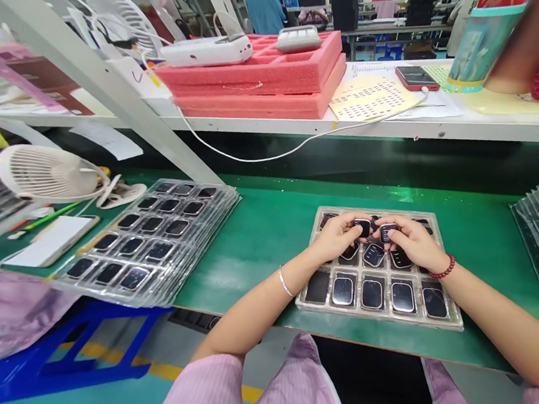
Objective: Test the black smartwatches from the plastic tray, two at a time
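A busy workroom is seen beyond, w/ a person in blue (265,7) in the bkgd. The green tabletop (260,245) is smooth & slightly glossy, overhung by a white shelf (374,129) where red foam (259,103) is set, presumably to save workspace. At L, a tray stack (204,253) is placed, prob. piled for compactness. In front, a clear tray (382,316) is laid flat, likely so its pockets are kept within easy reach. Above its far rows, the L hand (337,234) & R hand (411,241) are held close together, each clamped on one piece: a dark unit (364,227) and a pale-marked unit (386,235), resp., prob. thumbed at the edge for steadiness.
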Available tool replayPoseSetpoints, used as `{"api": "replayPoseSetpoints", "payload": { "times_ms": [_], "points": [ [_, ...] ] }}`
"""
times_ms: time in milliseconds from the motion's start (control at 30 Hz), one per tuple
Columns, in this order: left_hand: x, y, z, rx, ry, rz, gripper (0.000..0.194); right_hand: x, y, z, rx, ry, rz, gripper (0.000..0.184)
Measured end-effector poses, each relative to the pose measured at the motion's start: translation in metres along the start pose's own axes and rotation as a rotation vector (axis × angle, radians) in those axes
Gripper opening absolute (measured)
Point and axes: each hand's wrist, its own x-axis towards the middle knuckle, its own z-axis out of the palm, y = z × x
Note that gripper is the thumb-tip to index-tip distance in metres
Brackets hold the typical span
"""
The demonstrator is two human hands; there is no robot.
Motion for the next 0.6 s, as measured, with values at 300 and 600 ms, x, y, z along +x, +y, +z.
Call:
{"api": "replayPoseSetpoints", "payload": {
  "times_ms": [300,600],
  "points": [
    [-0.0018,0.0043,-0.0011,0.068,-0.001,-0.024,0.031,0.0023,0.0063,0.0049,0.065,-0.008,0.012,0.024],
    [-0.0002,0.0065,-0.0005,0.094,-0.008,-0.039,0.033,0.0036,0.0072,0.0037,0.058,-0.016,0.008,0.023]
  ]
}}
